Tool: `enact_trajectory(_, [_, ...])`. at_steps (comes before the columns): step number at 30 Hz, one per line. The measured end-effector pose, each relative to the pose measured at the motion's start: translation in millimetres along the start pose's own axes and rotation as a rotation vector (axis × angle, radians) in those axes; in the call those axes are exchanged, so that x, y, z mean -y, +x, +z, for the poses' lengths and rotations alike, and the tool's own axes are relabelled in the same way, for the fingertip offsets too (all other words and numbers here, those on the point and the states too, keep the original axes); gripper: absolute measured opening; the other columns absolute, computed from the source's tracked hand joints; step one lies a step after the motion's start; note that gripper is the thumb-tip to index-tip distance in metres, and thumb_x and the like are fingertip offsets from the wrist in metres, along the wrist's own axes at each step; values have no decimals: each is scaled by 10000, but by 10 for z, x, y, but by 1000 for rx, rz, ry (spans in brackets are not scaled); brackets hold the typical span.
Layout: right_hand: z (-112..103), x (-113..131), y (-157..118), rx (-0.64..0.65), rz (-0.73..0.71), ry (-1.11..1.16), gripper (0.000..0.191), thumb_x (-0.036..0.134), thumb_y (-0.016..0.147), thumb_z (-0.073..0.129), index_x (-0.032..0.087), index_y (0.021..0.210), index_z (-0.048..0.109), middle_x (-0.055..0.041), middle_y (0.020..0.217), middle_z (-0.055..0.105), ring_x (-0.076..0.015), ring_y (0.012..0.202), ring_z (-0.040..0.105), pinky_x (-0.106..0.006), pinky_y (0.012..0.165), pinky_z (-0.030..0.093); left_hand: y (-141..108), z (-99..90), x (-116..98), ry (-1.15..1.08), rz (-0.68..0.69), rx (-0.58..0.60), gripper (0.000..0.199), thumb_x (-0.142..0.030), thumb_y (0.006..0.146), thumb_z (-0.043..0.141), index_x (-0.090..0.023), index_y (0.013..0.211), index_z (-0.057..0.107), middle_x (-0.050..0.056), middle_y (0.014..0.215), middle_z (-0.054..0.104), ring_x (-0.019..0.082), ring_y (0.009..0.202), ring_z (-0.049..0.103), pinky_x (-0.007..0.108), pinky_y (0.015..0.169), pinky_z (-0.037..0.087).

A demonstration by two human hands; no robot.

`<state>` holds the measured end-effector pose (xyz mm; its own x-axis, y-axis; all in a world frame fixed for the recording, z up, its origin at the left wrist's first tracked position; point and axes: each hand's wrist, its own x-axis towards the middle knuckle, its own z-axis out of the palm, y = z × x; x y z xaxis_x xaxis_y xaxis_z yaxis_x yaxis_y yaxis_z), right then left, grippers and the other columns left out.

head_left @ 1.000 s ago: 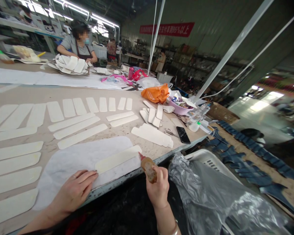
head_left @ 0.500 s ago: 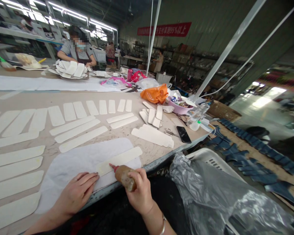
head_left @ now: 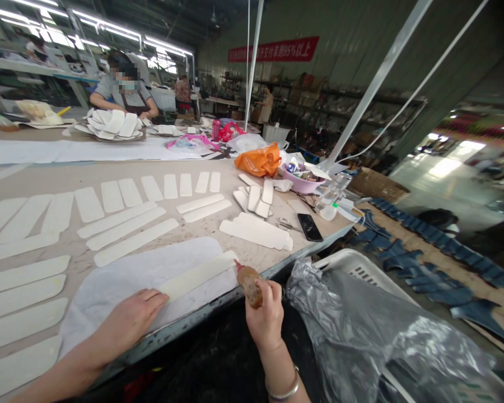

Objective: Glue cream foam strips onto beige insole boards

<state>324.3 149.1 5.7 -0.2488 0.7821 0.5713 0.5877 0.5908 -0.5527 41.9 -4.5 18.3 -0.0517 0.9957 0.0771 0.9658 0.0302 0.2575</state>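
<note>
My right hand (head_left: 269, 313) is wrapped round a brown squeeze bottle (head_left: 249, 284), tilted so that its red nozzle meets the far right end of a cream-white strip (head_left: 199, 274). The strip has rounded ends and lies aslant on a white cloth-like sheet (head_left: 151, 263) near the table's front edge. My left hand (head_left: 136, 313) lies flat with stretched fingers, its fingertips at the strip's left end. More white strips (head_left: 25, 282) are laid out in rows on the left. A stack of longer white pieces (head_left: 256, 230) rests right of the sheet.
Scissors (head_left: 286, 225) and a black phone (head_left: 309, 227) lie near the table's right edge. Behind them are an orange bag (head_left: 258, 160) and a pink basin (head_left: 304, 183). Grey plastic (head_left: 373, 330) covers a white crate on the right. A co-worker (head_left: 124, 84) sits across the table.
My right hand has moved the bottle rightward along the strip, from its left part to its far right end. My left hand stays at the strip's left end. The view has shifted slightly.
</note>
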Motion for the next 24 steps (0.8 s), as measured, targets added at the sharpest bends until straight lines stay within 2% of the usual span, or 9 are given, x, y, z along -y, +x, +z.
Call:
enact_trajectory(5, [-26, -39, -3, -18, -81, 108, 252, 272, 780, 635, 190, 1012, 577, -79, 945, 543, -209, 858, 571, -360, 762, 522, -2, -57, -211, 247, 147, -2, 293, -98, 879, 322, -156, 790, 594, 88, 805, 606, 186, 745, 553, 309, 683, 477])
enact_trajectory(7, [0, -68, -20, -61, -93, 196, 318, 343, 728, 703, 173, 972, 588, -74, 916, 580, -221, 846, 575, -395, 797, 503, 45, -83, -276, 293, 141, 49, 234, -94, 854, 376, -148, 768, 586, 94, 770, 599, 189, 708, 546, 311, 657, 481])
enact_trajectory(8, [24, -84, -26, -101, -47, 237, 381, 380, 686, 740, 163, 966, 599, -71, 911, 589, -222, 827, 576, -410, 805, 495, 74, -98, -271, 303, 124, 82, 194, -112, 845, 413, -151, 761, 584, 89, 765, 598, 183, 690, 544, 305, 643, 481])
enact_trajectory(11, [85, -109, -34, -191, 252, 446, 520, 380, 597, 809, 141, 1010, 604, -49, 922, 589, -196, 780, 584, -422, 825, 493, 93, -209, -153, 298, 84, 157, 123, -187, 837, 472, -156, 793, 583, 74, 800, 598, 153, 643, 533, 282, 611, 478])
enact_trajectory(14, [67, -120, -22, -249, 415, 690, 605, 317, 549, 840, 138, 1060, 572, -20, 912, 585, -174, 768, 592, -424, 859, 493, -84, -507, -62, 278, 59, 158, 153, -197, 849, 437, -150, 861, 582, 85, 895, 597, 138, 680, 548, 269, 639, 483])
enact_trajectory(17, [29, -144, 4, -293, 423, 833, 577, 277, 526, 847, 149, 1012, 563, 0, 885, 583, -160, 763, 596, -420, 890, 490, -500, -947, -29, 275, 59, 122, 199, -220, 880, 402, -151, 914, 586, 90, 940, 599, 144, 785, 573, 271, 736, 491])
enact_trajectory(20, [28, -168, 20, -306, 417, 847, 567, 284, 508, 849, 150, 978, 562, 5, 866, 585, -162, 762, 599, -446, 908, 482, -1179, -1286, 3, 319, 38, 77, 222, -222, 892, 396, -140, 920, 600, 106, 944, 612, 163, 842, 583, 287, 773, 499])
enact_trajectory(22, [34, -164, 20, -298, 427, 835, 594, 301, 485, 854, 145, 980, 566, 4, 861, 587, -168, 756, 601, -469, 913, 475, -1740, -1362, 16, 359, -18, 22, 214, -211, 890, 409, -152, 956, 604, 95, 966, 624, 157, 886, 585, 276, 824, 496])
enact_trajectory(24, [32, -137, 16, -293, 458, 826, 609, 310, 467, 859, 142, 977, 572, 5, 850, 587, -170, 745, 603, -482, 914, 469, -2327, -1324, 10, 313, -102, 63, 210, -183, 886, 414, -170, 990, 597, 76, 1008, 629, 138, 908, 591, 240, 850, 488])
